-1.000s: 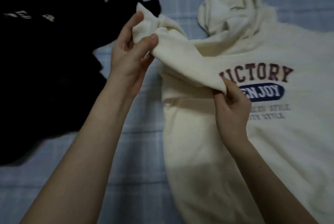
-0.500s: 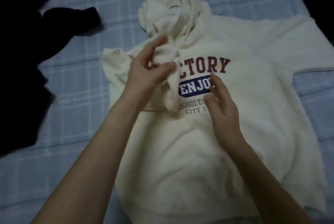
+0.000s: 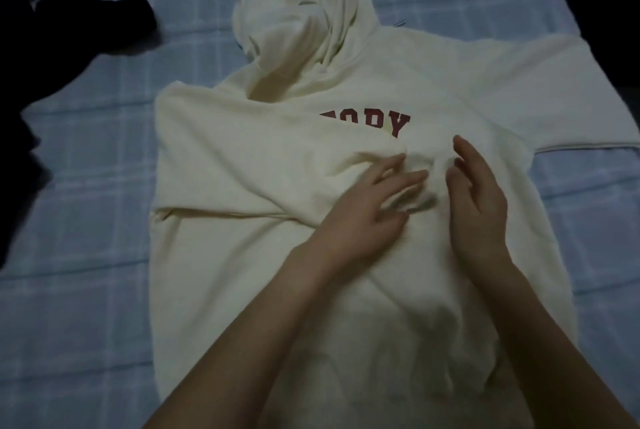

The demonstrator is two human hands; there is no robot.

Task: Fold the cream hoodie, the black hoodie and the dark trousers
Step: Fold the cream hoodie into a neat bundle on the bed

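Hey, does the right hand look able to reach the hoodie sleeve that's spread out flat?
Probably yes. The right hand is open and holds nothing, and the spread sleeve lies bare on the bed just beyond it, with nothing lying across the way.

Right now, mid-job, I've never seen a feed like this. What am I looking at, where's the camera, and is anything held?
There is no machine: a person works with two bare hands. The single picture comes from a camera worn on the head, looking down. A cream hoodie lies front up on a blue checked sheet, hood at the top. One sleeve is folded across the chest, hiding most of the red lettering; the other sleeve lies spread out to the right. The left hand rests flat on the folded sleeve's end, and the right hand is beside it with relaxed fingers. Neither grips anything. A black garment lies at the left edge.
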